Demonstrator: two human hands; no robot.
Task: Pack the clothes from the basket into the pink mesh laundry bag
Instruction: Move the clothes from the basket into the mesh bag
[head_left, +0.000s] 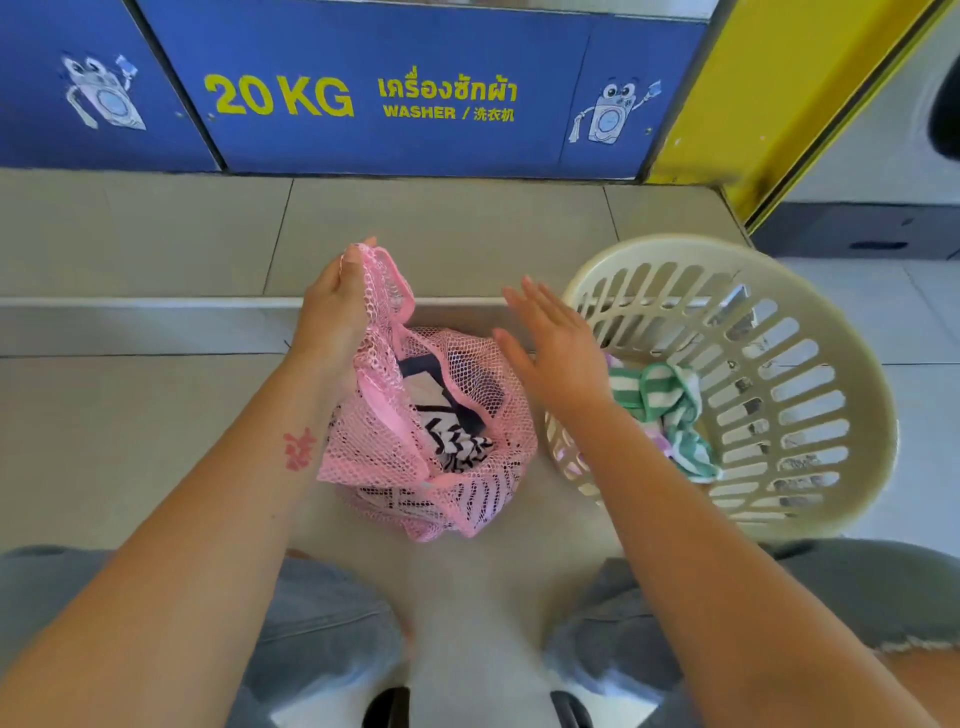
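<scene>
Our left hand (332, 312) is raised with its fingers pinched closed, thumb tip up, wrist bent, and a red mark shows on that forearm. Our right hand (556, 353) hovers flat and empty, all 5 fingers spread, palm facing left. Both forearms reach forward, bare.

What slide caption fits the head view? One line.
Left hand holds pink mesh bag open; empty right hand near basket.

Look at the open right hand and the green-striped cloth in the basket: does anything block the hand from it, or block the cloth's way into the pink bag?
Nothing visible does. The right hand hovers open beside the green-striped cloth in the basket. The left hand holds up the pink mesh bag, mouth open.
</scene>
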